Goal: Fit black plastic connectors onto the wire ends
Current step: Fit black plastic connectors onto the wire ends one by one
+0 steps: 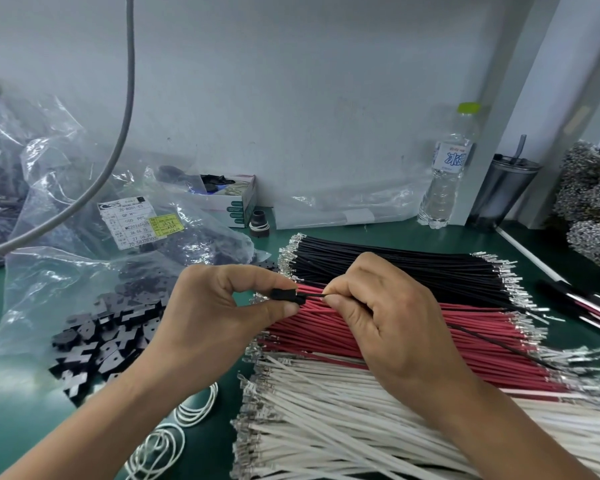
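**Black wire meets connector above the red bundle**

The left hand pinches a black plastic connector between thumb and forefinger, its other fingers curled under. The right hand pinches a single black wire just beside the connector's open end; the wire's tip touches or sits inside that end, though how far it has gone in cannot be told. Behind the right hand the wire trails away across the piles, toward the right.

Both hands hover over the red wire bundle, which lies on a green table and serves as the landmark here. Directly behind the red bundle lies a black wire bundle; directly in front of it lies a white wire bundle. All three carry metal terminals on both ends.

Left of the red bundle, a heap of loose black connectors spills from a clear plastic bag, and a labelled bag sits further back. In front and to the left of the bundle lie white rubber bands. Behind the bundle, against the wall, stand a small open box, a water bottle and a dark tumbler with a straw. To the far right are grey reels of terminals.
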Available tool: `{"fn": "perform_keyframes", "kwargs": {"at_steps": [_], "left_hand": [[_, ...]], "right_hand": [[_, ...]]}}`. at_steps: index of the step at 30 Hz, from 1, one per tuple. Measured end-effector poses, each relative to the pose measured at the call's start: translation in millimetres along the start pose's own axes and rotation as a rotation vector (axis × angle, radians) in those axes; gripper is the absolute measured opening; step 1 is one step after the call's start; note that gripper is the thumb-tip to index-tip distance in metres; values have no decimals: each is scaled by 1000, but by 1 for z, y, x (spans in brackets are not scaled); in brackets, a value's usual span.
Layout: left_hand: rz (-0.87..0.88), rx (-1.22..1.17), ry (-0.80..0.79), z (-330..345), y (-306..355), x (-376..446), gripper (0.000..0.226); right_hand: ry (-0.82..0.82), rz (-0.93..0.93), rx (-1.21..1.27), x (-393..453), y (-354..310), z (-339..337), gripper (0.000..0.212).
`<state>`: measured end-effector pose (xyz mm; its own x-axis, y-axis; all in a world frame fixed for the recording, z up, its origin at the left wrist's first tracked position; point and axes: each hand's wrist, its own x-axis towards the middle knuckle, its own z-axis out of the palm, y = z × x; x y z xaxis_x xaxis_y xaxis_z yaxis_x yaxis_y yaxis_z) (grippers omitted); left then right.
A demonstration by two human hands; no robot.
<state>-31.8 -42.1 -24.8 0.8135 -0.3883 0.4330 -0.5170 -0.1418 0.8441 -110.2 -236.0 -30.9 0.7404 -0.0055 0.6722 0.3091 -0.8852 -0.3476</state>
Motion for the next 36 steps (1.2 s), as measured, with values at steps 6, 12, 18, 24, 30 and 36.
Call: {"fn": "perform_keyframes", "kwargs": {"at_steps": [6,12,18,24,30,36], "left_hand": [[6,40,14,2,-1,-2,28],[6,-39,91,3,1,2,23],[-79,-202,186,-6,-7,7,22],[-113,-268,174,-5,-6,8,23],[-133,-276,181,-5,-8,8,23],[-129,-329,172,-6,-7,9,30]], "right_hand": [[-5,-12,42,0,0,2,21],[131,-34,-96,7,-1,-4,19],[-60,-92,-236,3,-9,0,12],[-199,64,-146,-1,-6,5,8],[-233,103,-159,1,-10,5,6],[-142,132,-47,1,-3,-6,10]]}}
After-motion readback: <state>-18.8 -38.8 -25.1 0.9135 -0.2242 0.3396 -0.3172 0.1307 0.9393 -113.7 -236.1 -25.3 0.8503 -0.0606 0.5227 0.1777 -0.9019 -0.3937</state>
